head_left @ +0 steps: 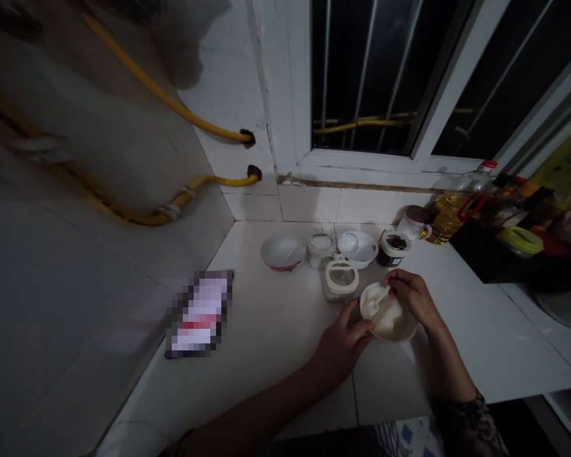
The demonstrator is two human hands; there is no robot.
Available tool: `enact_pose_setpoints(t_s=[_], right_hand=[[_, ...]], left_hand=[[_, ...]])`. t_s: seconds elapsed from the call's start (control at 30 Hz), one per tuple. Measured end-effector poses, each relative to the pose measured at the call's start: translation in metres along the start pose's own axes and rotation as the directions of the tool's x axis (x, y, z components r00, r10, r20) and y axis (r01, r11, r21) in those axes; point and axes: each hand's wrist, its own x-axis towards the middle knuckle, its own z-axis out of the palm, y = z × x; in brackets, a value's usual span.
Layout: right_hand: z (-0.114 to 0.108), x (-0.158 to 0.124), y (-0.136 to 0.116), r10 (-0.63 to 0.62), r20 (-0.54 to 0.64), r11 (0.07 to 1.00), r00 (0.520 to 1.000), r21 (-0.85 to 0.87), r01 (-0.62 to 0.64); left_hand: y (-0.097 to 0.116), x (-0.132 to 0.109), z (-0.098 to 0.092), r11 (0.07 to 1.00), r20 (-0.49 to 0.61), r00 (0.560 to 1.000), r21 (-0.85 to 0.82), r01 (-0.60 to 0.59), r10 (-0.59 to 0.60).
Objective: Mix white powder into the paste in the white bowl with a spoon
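A white bowl (pixel 412 333) with pale powdery or creamy stuff inside sits low over the white counter in front of me. My left hand (pixel 345 339) grips its left rim between thumb and fingers. Pinched in my right hand (pixel 412 295) is a small white spoon (pixel 377 303), its head down in the bowl on the left side. Just behind the bowl stands a square clear jar with a cream lid (pixel 341 285). What exactly the pale stuff is cannot be made out.
Behind are a white bowl with a red pattern (pixel 284 251), a white-lidded container (pixel 320 251), another bowl (pixel 365 249) and a dark-filled jar (pixel 394 247). An oil bottle (pixel 445 212) stands at right. A blurred phone-like device (pixel 202 311) lies left, near yellow pipes (pixel 171 105).
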Motion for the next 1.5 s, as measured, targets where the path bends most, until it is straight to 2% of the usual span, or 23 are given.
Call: enact_pose_setpoints(t_s=[0.13,0.43,0.87,0.97,1.13,1.23,1.3,1.33,1.4,1.47,1.5], right_hand=[[-0.006,0.002,-0.006,0.069,-0.068,0.983,0.995,0.173,-0.057],[-0.012,0.007,-0.002,0.142,-0.123,0.927,0.982,0.364,-0.088],[-0.008,0.007,-0.001,0.250,-0.072,0.868,0.966,0.458,-0.191],[-0.005,0.007,-0.003,0.233,-0.100,0.862,0.967,0.482,-0.158],[0.009,0.006,-0.013,0.061,-0.225,0.937,0.972,0.350,0.023],[0.021,0.003,-0.021,-0.115,-0.258,0.973,0.959,0.167,0.161],[0.029,0.000,-0.025,-0.286,-0.236,0.958,0.929,-0.030,0.287],[0.032,-0.002,-0.026,-0.389,-0.180,0.919,0.903,-0.144,0.367],[0.035,-0.003,-0.027,-0.569,0.020,0.772,0.822,-0.332,0.543],[0.036,-0.005,-0.028,-0.657,0.207,0.618,0.725,-0.403,0.675],[0.036,-0.005,-0.028,-0.675,0.244,0.580,0.697,-0.408,0.705]], left_hand=[[-0.002,-0.002,0.001,1.000,-0.030,0.999,-0.011,-0.028,0.028],[-0.001,-0.001,0.001,0.999,-0.039,0.999,-0.012,-0.031,0.031],[-0.002,-0.001,0.001,0.998,-0.051,0.997,-0.005,-0.055,0.054],[-0.003,-0.002,0.003,0.999,-0.054,0.997,0.001,-0.053,0.053],[-0.004,-0.002,0.003,0.998,-0.063,0.996,0.006,-0.069,0.069],[-0.003,-0.002,0.002,0.997,-0.074,0.995,-0.001,-0.073,0.073],[-0.002,-0.001,0.003,0.997,-0.082,0.994,-0.006,-0.075,0.074],[-0.003,-0.001,0.004,0.997,-0.086,0.994,-0.005,-0.073,0.072],[-0.003,-0.001,0.005,0.998,-0.088,0.994,0.001,-0.066,0.066],[-0.004,-0.002,0.005,0.998,-0.083,0.995,0.002,-0.062,0.062],[-0.004,-0.002,0.005,0.998,-0.080,0.995,0.001,-0.064,0.064]])
